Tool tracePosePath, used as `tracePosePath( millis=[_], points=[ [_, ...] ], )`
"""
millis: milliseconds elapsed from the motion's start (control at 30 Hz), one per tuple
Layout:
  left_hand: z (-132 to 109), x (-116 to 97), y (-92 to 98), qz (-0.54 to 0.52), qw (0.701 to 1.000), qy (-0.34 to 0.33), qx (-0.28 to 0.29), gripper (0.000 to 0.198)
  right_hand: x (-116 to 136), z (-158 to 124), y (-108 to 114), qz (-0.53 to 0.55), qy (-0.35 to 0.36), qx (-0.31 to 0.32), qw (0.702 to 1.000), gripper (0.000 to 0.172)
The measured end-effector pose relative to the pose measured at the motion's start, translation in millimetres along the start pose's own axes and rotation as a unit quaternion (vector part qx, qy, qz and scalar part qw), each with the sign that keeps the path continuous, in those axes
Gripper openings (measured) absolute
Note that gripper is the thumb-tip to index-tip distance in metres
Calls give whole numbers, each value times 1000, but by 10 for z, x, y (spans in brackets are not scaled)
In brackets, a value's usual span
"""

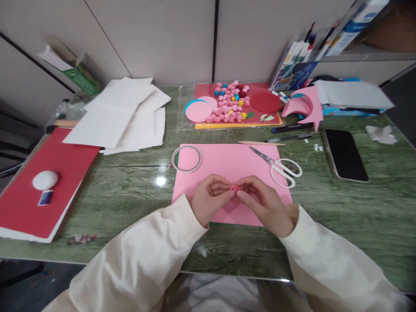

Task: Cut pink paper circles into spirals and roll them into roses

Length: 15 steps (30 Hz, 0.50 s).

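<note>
Between the fingertips of my left hand (212, 194) and my right hand (264, 201) is a small rolled pink paper flower (235, 188). Both hands are closed in a pinch on it, left and right of the flower. They hover over a sheet of pink paper (224, 160) on the table. A roll of narrow tape (186, 159) rests on the sheet's far left corner. White-handled scissors (276, 166) lie partly open at its right side. Along the far edge is a thin wooden stick (260, 143).
Many small pink, blue and yellow paper flowers (229, 104) sit on red sheets at the back. A phone (346, 154) lies right, near pens (292, 128) and cut pink paper (307, 106). White papers (113, 115) and a red board (32, 190) are left.
</note>
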<state>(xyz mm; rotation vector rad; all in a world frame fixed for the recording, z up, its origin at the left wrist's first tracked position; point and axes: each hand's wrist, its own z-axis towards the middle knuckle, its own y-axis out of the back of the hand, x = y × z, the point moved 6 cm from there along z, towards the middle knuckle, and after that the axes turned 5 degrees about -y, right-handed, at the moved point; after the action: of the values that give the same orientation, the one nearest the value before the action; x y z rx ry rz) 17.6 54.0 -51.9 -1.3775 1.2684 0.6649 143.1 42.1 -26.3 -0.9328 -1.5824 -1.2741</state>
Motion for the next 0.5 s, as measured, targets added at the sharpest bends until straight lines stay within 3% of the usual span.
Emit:
tracePosePath(
  millis=[233, 500],
  points=[
    [-34, 9, -25, 62, 998, 18, 3, 27, -18, -2, -86, -14, 0, 76, 997, 26],
    [-32, -47, -12, 88, 996, -11, 20, 25, 5, -13, -92, -39, 5, 71, 997, 26]
  ],
)
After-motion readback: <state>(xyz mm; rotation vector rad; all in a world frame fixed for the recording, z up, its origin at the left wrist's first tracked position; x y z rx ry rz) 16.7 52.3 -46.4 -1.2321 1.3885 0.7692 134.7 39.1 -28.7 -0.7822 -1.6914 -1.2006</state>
